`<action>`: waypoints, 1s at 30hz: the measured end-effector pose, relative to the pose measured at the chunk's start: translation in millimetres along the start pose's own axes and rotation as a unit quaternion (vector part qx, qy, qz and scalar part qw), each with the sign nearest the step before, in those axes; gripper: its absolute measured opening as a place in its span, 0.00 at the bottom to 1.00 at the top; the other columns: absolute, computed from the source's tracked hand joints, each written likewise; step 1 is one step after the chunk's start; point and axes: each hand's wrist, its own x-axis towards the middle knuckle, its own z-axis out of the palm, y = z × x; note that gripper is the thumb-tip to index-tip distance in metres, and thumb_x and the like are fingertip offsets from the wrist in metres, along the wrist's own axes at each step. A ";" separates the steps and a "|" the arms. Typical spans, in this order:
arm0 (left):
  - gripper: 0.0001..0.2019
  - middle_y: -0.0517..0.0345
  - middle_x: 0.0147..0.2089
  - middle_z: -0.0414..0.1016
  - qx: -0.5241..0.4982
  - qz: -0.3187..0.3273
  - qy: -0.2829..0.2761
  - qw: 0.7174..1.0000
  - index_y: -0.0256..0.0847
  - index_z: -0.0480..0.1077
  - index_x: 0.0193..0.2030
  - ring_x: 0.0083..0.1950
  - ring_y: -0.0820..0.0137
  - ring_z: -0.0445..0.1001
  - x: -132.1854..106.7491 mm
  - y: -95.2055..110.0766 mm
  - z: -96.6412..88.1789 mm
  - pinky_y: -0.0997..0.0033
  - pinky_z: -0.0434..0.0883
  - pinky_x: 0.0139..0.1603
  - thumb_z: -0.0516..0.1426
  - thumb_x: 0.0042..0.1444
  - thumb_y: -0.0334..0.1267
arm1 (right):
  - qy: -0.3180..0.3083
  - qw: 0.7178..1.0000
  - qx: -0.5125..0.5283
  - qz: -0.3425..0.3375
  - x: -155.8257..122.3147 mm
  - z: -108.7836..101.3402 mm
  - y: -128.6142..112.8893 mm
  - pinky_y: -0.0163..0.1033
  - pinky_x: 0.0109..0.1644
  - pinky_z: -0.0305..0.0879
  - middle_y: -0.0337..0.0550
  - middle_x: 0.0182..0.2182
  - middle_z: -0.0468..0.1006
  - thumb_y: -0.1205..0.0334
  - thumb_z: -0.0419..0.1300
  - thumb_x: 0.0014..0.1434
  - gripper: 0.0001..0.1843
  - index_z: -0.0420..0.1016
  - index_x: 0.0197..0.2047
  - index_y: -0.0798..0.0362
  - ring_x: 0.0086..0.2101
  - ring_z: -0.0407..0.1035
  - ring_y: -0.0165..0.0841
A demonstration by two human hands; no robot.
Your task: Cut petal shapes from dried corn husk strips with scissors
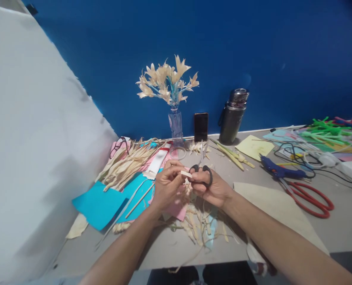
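Between the fingertips of my left hand (pixel 170 183) is a small pale piece of corn husk (pixel 186 173). My right hand (pixel 210 186) has black-handled scissors (pixel 207 176) looped on its fingers, the blades pointing away from me. The right fingertips also reach the husk piece; whether they grip it I cannot tell. Below both hands lies a heap of husk scraps (pixel 195 225), mixed with pink and light blue paper. Left of my left hand are blue paper sheets (pixel 100 204) and a thin wooden stick (pixel 139 201).
Dried husks (pixel 119 166) are piled at the left. Husk flowers (pixel 167 79) stand in a clear bottle (pixel 176 126) at the back, near a phone (pixel 201 126) and a dark flask (pixel 233 116). To the right lie a blue glue gun (pixel 279 171), red-handled scissors (pixel 312 200) and cables.
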 end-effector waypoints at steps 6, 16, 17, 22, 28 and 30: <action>0.15 0.60 0.27 0.67 -0.188 -0.200 -0.044 0.961 0.37 0.71 0.29 0.25 0.75 0.67 0.7 5.3 -0.8 0.74 0.66 0.26 0.59 0.53 0.49 | 0.070 0.972 -0.210 -0.081 -5.1 7.7 -9.3 0.30 0.20 0.50 0.31 0.15 0.66 0.62 0.70 0.43 0.14 0.72 0.32 0.57 0.15 0.56 0.23; 0.09 0.58 0.26 0.73 -0.285 -0.273 -0.052 0.918 0.37 0.71 0.33 0.27 0.75 0.71 1.0 8.0 3.4 0.75 0.69 0.30 0.65 0.47 0.36 | 0.175 0.940 -0.260 -0.136 -0.8 3.4 -4.5 0.32 0.21 0.55 0.32 0.18 0.68 0.56 0.71 0.44 0.18 0.71 0.33 0.55 0.17 0.58 0.24; 0.09 0.59 0.26 0.72 -0.291 -0.280 -0.044 0.914 0.37 0.70 0.32 0.26 0.75 0.71 0.7 9.3 6.3 0.75 0.69 0.29 0.65 0.47 0.36 | 0.189 0.936 -0.257 -0.147 -0.7 4.6 -3.1 0.32 0.22 0.55 0.33 0.19 0.68 0.55 0.70 0.44 0.18 0.70 0.33 0.55 0.18 0.58 0.25; 0.11 0.61 0.24 0.71 -0.277 -0.299 -0.008 0.913 0.38 0.67 0.28 0.22 0.76 0.68 5.8 20.6 13.8 0.76 0.66 0.24 0.65 0.46 0.37 | 0.189 0.927 -0.293 -0.137 -1.3 5.8 -8.0 0.33 0.23 0.55 0.34 0.20 0.69 0.54 0.70 0.44 0.17 0.71 0.33 0.54 0.19 0.59 0.26; 0.09 0.60 0.24 0.72 -0.149 -0.235 0.045 0.960 0.38 0.66 0.28 0.27 0.74 0.70 25.0 25.0 -1.2 0.76 0.65 0.27 0.63 0.47 0.35 | 0.026 0.922 -0.386 -0.011 2.8 -12.2 -19.6 0.35 0.28 0.57 0.43 0.22 0.75 0.44 0.64 0.52 0.22 0.74 0.25 0.57 0.23 0.63 0.30; 0.08 0.61 0.22 0.70 -0.111 -0.211 0.054 0.970 0.38 0.66 0.26 0.26 0.75 0.68 28.9 22.1 -4.6 0.76 0.64 0.28 0.62 0.47 0.34 | 0.001 0.918 -0.396 0.008 3.4 -16.4 -18.3 0.35 0.27 0.56 0.46 0.23 0.76 0.40 0.62 0.53 0.26 0.75 0.24 0.57 0.23 0.63 0.30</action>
